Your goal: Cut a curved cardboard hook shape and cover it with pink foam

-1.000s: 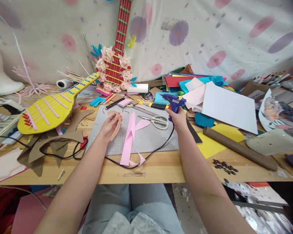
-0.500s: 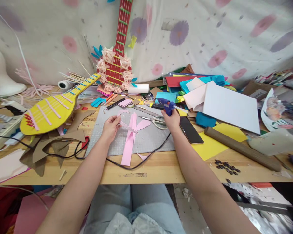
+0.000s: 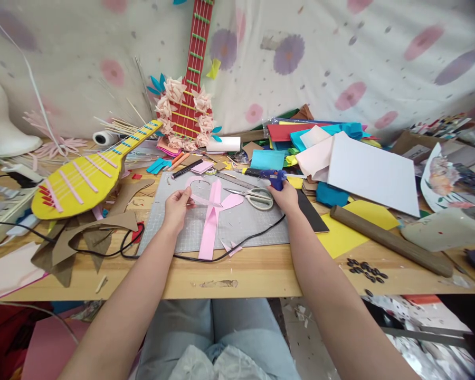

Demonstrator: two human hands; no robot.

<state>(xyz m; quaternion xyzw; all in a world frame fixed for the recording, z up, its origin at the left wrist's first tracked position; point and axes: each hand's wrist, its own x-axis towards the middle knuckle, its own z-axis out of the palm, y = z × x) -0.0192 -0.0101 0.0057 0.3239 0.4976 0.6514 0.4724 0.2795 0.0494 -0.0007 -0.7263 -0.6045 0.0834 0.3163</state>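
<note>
My left hand (image 3: 177,210) pinches a thin pink paper strip (image 3: 206,201) above the grey cutting mat (image 3: 174,240). Under the strip's free end, a longer pink paper piece (image 3: 209,232) lies upright on the mat, with a pink leaf-shaped piece (image 3: 233,201) beside it. Over at the mat's right edge, my right hand (image 3: 285,197) is closed around a blue glue gun (image 3: 275,177), whose nozzle points left. Scissors (image 3: 260,198) lie between my hands, just left of the glue gun. A black phone (image 3: 312,214) is partly covered by my right hand and wrist.
A yellow paper lute (image 3: 77,184) lies at left; a red one with paper roses (image 3: 186,113) leans on the back wall. A black cord (image 3: 257,236) crosses the mat's front. At right are a brown tube (image 3: 391,241), a white board (image 3: 374,171) and small black pieces (image 3: 366,270).
My right hand has lowered the glue gun and shifted slightly right, its nozzle turning from right to left. The long pink piece has slid a little away from me.
</note>
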